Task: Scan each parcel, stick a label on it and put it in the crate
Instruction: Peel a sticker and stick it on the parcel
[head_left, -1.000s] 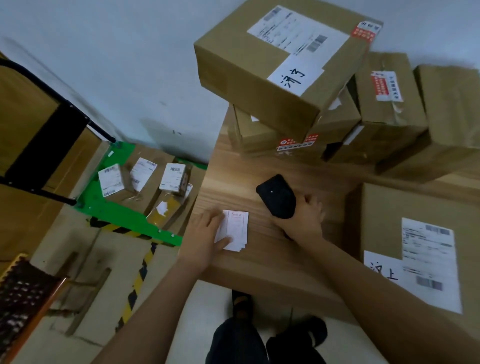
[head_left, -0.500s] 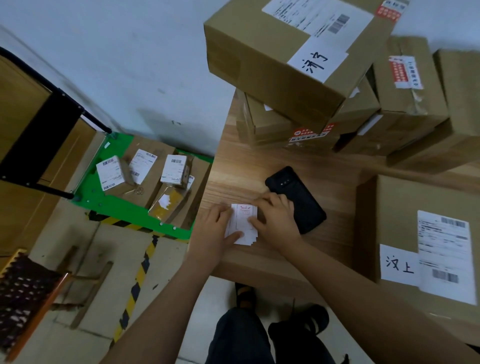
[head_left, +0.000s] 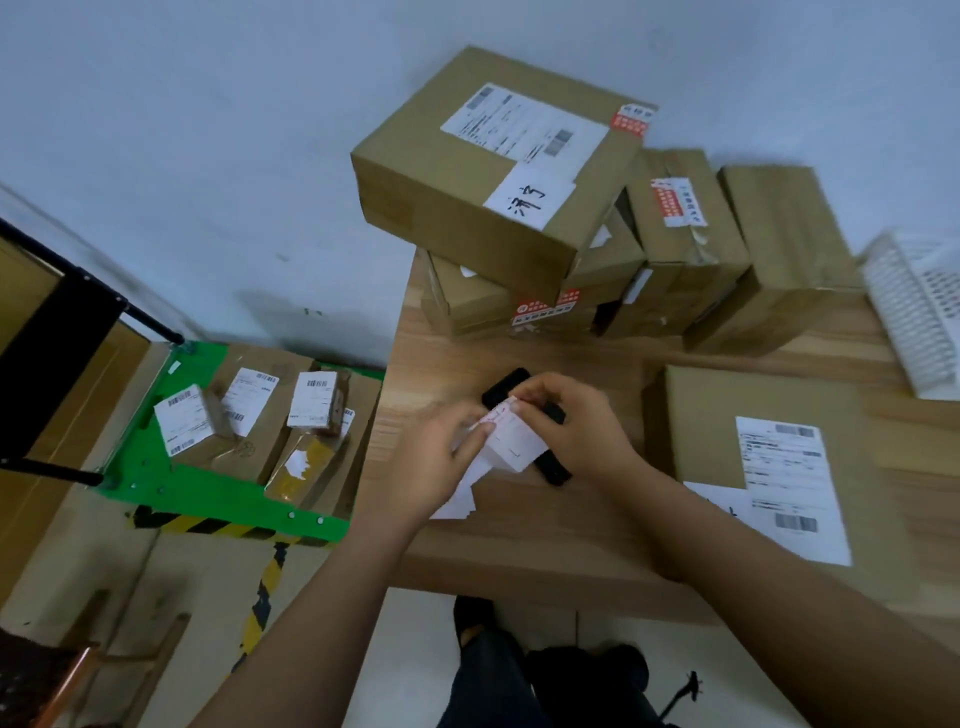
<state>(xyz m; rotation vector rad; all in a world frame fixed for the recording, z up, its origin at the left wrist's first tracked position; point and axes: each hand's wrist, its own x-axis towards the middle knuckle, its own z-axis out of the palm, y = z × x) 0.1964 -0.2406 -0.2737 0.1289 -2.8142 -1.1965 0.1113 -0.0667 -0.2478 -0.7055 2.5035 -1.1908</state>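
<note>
Peeling a label (head_left: 514, 441) off the stack (head_left: 457, 501): our left hand (head_left: 434, 467) pinches the backing, right hand (head_left: 576, 426) pinches the corner. We should peel slowly, flat, avoiding curl.

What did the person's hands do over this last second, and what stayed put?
The right hand let go of the black scanner, which now lies on the table, and moved left to the labels. Both hands lifted one label off the stack; the left hand now pinches its corner, apparently peeling it. The parcels on the table and those in the green crate have not moved.
</note>
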